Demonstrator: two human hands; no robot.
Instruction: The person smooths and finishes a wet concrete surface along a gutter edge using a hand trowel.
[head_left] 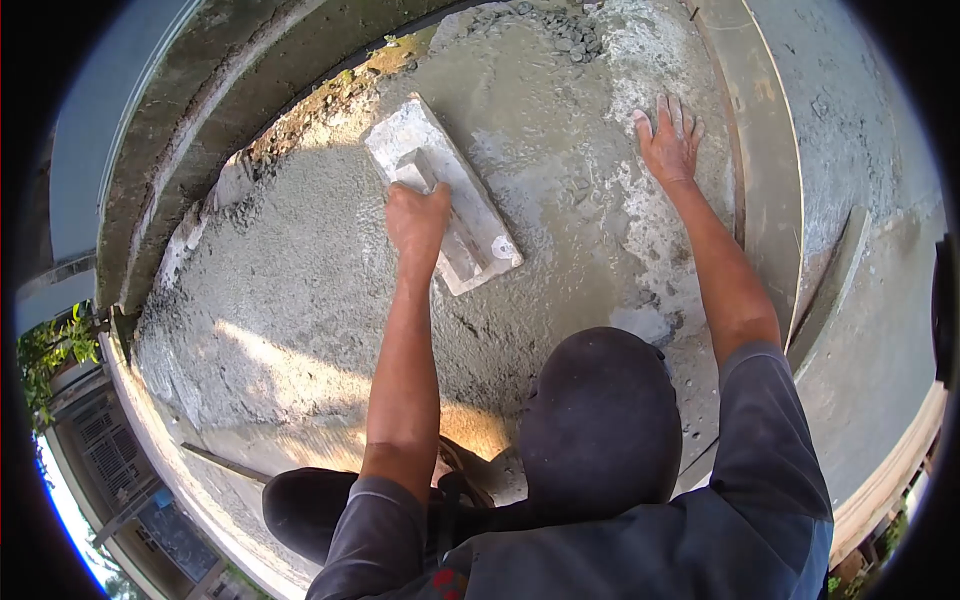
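My left hand [418, 217] is wrapped around the handle of a pale, worn plastering float [470, 210]. The float lies flat on wet grey cement [290, 240], tilted diagonally, its long side running from upper left to lower right. My right hand [671, 145] rests palm down with fingers spread on a drier, whitish strip of cement [650, 60] at the right of the wet patch. It holds nothing. Watery, smoother cement [540, 190] lies between the two hands.
A curved concrete wall [190, 130] borders the patch on the left; a straight ledge [760, 130] runs along the right. Small stones [575, 40] lie at the top. My bent knee [605, 415] is close below the float. A board [835, 280] leans at the right.
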